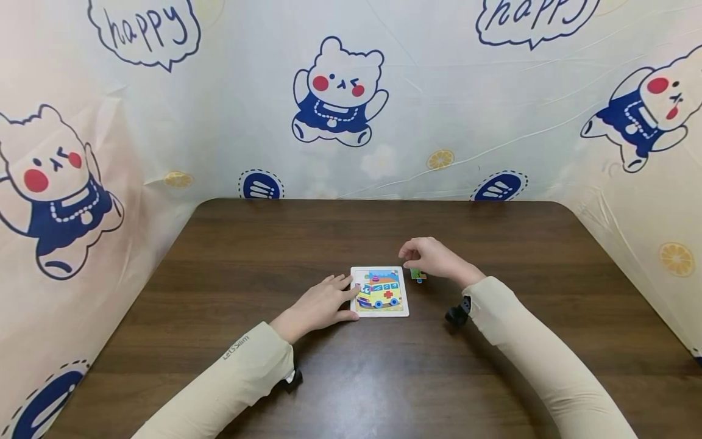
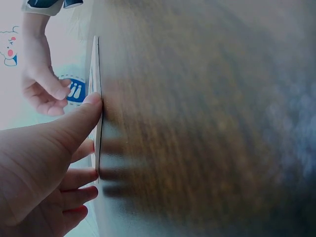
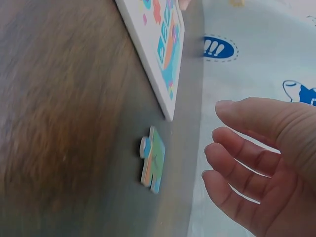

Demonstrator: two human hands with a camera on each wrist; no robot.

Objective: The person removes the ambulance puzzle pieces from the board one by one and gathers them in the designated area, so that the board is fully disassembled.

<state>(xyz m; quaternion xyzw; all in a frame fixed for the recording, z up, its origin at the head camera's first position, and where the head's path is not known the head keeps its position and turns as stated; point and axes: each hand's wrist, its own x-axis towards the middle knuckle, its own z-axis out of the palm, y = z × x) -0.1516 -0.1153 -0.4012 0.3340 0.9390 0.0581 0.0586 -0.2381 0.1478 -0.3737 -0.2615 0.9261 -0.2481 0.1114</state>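
Observation:
A white-framed jigsaw board lies flat on the table, its picture a yellow ambulance with a red cross. My left hand rests at the board's left side, fingers extended over the frame and thumb at the lower left corner. In the left wrist view the thumb and fingertips of this left hand touch the board's edge. Just right of the board lies a small green and orange puzzle piece. Above that piece hovers my right hand, fingers loosely bent and apart from it, with nothing visible in its grasp.
The dark brown wooden table has rounded far corners. Behind it and along both sides hangs a pale curtain printed with bears and lettering. Each wrist wears a black device, such as the right one.

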